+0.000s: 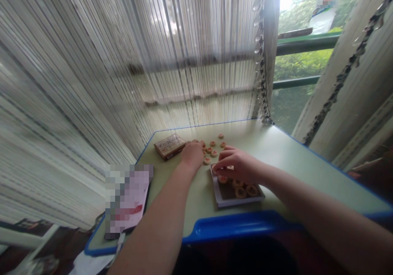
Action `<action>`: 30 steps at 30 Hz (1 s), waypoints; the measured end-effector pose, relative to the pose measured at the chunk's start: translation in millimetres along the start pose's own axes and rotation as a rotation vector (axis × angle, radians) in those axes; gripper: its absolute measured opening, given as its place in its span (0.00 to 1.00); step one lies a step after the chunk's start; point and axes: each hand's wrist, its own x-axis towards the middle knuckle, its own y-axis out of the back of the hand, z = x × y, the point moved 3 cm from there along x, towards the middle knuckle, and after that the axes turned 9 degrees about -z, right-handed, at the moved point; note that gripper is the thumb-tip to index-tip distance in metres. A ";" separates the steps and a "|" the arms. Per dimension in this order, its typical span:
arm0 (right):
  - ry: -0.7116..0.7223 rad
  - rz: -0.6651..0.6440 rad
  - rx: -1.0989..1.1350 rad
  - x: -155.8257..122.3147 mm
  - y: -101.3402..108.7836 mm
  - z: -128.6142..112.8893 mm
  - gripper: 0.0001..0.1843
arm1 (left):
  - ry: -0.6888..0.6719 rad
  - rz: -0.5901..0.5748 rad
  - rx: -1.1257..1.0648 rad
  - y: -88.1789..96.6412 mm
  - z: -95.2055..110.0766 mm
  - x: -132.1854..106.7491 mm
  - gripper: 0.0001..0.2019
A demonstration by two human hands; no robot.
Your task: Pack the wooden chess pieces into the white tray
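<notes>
Several round wooden Chinese chess pieces [214, 153] with red markings lie loose on the pale table. My left hand [193, 154] is beside them, its curled fingers at the nearest ones; whatever is under the fingers is hidden. Over the far left corner of an open shallow box [218, 197] hovers my right hand [238, 163], with thumb and fingers pinched on a Chinese chess piece [214, 169]. More pieces [240, 192] sit on the brown bottom of that box, partly covered by my right hand.
A printed box lid [169, 145] lies left of my left hand. A tablet-like flat object [132, 201], blurred out, rests on the table's left edge with a white cable [120, 242]. Raised blue edging [239, 226] rims the table [307, 176]. String curtains [196, 41] hang behind it.
</notes>
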 end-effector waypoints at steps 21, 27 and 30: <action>-0.675 0.031 -0.223 -21.9 14.4 68.0 0.10 | -0.087 0.034 -0.025 -4.3 5.4 1.2 0.17; -0.209 -0.084 -0.006 -8.7 6.9 13.1 0.07 | 0.015 0.096 -0.008 -1.7 -5.5 0.6 0.18; -0.156 -0.154 -0.061 -7.6 2.3 1.6 0.05 | 0.101 0.083 -0.049 -1.7 -12.5 -0.8 0.19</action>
